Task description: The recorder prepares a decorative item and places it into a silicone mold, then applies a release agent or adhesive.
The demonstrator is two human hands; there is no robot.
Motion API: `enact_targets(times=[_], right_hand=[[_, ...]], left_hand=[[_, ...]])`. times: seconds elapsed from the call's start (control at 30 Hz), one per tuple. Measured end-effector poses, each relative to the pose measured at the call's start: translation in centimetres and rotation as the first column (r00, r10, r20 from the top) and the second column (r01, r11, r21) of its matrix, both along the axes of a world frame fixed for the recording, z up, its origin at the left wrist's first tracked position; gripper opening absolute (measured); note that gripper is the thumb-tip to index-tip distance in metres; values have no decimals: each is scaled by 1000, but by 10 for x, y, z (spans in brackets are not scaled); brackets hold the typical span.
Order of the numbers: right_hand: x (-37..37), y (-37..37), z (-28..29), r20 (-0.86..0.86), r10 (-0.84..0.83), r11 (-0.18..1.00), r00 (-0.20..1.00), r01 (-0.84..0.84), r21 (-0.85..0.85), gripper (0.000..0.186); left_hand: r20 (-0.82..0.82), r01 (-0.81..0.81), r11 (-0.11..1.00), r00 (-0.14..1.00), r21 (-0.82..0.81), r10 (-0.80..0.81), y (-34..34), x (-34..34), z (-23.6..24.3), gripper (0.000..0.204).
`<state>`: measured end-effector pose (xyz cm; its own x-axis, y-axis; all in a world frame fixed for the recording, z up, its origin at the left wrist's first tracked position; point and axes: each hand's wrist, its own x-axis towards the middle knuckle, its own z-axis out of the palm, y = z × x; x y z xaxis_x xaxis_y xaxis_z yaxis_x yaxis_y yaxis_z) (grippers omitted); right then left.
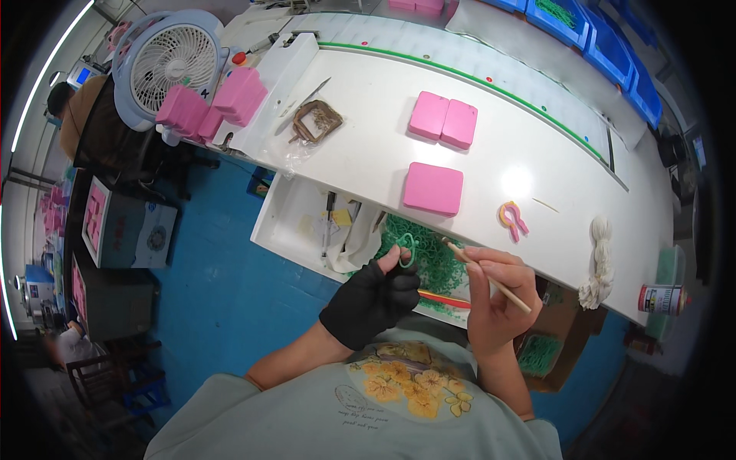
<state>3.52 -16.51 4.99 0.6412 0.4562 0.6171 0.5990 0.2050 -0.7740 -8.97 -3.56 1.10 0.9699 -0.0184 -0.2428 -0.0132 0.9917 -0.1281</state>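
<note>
My left hand (366,300), in a black fingerless glove, pinches a small green looped piece (408,242) between thumb and finger. Just to its right, my right hand (494,303) grips a thin pale wooden stick (514,299), its tip pointing toward that piece. Both hands are over an open white drawer (270,230). It holds a pile of small green pieces (429,264), pens (330,218) and a red-and-yellow strip (445,299). On the tabletop (360,130) beyond lie pink blocks (433,188) and a pink-and-yellow looped item (512,218).
A fan (169,69), pink moulds (238,96) and a brown square holder (314,123) are at upper left. Blue bins (606,54) line the back. A white yarn hank (598,261) and spray can (661,299) are at right. Two other people (77,123) sit at left.
</note>
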Motion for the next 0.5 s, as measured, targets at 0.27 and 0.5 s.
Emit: enact_targets(times=[0.27, 0.5], right_hand=[[10, -10, 12, -63, -37, 968, 997, 20, -251, 15], [7, -4, 5, -5, 83, 809, 997, -70, -584, 16]], left_hand=[[-322, 113, 437, 836, 893, 443, -1, 7, -3, 15], [-122, 191, -75, 836, 979, 535, -2, 10, 5, 11]])
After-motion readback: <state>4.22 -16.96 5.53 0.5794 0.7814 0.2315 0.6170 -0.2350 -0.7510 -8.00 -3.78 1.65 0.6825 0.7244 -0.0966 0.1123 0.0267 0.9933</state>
